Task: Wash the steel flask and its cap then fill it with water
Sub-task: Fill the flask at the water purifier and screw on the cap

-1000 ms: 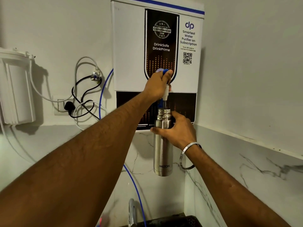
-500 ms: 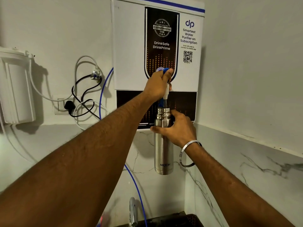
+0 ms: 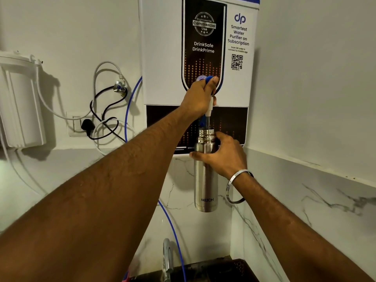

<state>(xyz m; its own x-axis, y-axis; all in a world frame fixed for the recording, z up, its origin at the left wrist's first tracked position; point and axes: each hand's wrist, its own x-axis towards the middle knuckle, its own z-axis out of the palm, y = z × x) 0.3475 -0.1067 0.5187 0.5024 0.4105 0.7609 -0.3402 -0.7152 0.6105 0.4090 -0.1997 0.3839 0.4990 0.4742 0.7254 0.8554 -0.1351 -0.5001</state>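
Filling the flask [image 3: 205, 180] at the wall purifier [image 3: 164, 58]: right hand [image 3: 221, 157] gripping it just below the neck, fingers curled round; left hand [image 3: 198, 98] closed round the blue tap lever [image 3: 208, 79], pressing it. Hanging in the air, upright, long axis vertical, open mouth pointing up directly beneath the spout [image 3: 209, 108]. Worth keeping mouth centred under the stream, watching the level, releasing before overflow.

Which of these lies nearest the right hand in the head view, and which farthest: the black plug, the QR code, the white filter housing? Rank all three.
Measured from the right hand, which grips the steel flask:
1. QR code, above the hand on the purifier's front.
2. Black plug, to the left in the wall socket.
3. White filter housing, at the far left edge.
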